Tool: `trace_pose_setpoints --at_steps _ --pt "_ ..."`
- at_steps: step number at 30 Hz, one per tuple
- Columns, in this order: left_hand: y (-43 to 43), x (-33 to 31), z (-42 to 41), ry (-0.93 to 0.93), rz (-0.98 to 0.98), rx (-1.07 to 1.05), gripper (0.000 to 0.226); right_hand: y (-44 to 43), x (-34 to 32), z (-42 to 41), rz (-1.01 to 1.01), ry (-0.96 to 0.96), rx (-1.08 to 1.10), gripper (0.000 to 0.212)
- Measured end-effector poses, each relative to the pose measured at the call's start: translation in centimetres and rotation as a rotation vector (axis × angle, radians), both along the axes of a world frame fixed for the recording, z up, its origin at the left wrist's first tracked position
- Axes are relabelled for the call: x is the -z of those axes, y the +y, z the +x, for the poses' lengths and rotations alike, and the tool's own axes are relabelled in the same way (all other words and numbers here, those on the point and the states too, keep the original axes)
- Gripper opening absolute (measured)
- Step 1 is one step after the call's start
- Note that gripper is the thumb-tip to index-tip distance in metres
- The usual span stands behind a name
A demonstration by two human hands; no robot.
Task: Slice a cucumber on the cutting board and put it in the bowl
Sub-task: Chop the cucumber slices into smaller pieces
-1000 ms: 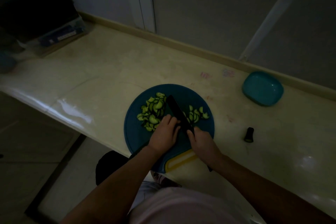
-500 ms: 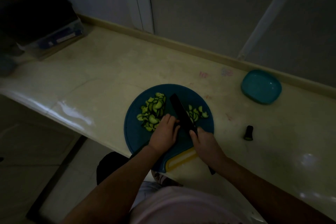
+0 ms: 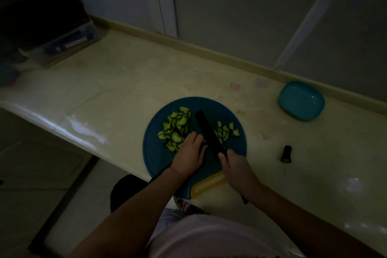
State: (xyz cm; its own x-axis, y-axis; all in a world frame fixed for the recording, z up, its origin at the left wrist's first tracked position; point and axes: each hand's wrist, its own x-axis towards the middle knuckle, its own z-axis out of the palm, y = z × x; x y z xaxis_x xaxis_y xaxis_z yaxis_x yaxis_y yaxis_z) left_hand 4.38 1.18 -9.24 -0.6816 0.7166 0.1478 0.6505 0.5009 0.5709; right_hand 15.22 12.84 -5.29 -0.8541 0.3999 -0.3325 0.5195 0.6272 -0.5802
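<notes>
dim light blurs detail. the right hand (image 3: 236, 166) grips the knife (image 3: 209, 132), its handle mostly hidden, the blade over the cutting board (image 3: 155, 153) between two heaps of cucumber slices (image 3: 176, 128). the left hand (image 3: 189, 153) lies knuckles-up beside the blade; i cannot tell whether it holds anything. the bowl (image 3: 301, 100) sits well apart.

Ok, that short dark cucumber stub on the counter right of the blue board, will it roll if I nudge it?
Probably yes: the short dark cucumber stub looks round-sided, so a nudge could roll it on the glossy cream counter. It is small, so likely light and stiff. Its pale cut end may be slippery.
</notes>
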Motion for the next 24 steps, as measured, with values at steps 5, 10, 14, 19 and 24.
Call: trace_pose_setpoints --at_steps 5,10,14,19,24 --pt "0.0 0.2 -0.1 0.014 -0.013 0.006 0.007 -0.4 0.1 -0.2 0.047 -0.018 -0.01 0.024" --pt "0.0 0.3 0.0 0.005 -0.039 -0.022 0.009 -0.8 0.4 -0.7 0.029 -0.019 -0.002 0.026" --pt "0.0 0.3 0.0 -0.003 -0.02 -0.014 0.009 -0.5 0.9 -1.6 -0.01 -0.019 -0.013 0.028" --pt "-0.1 0.2 0.1 0.041 -0.019 0.011 0.013 -0.3 0.9 -1.6 0.015 -0.009 -0.02 0.027" --pt "-0.8 0.5 0.4 0.189 -0.021 0.043 0.026 0.0 0.8 -1.1 -0.018 -0.011 -0.012 0.026"
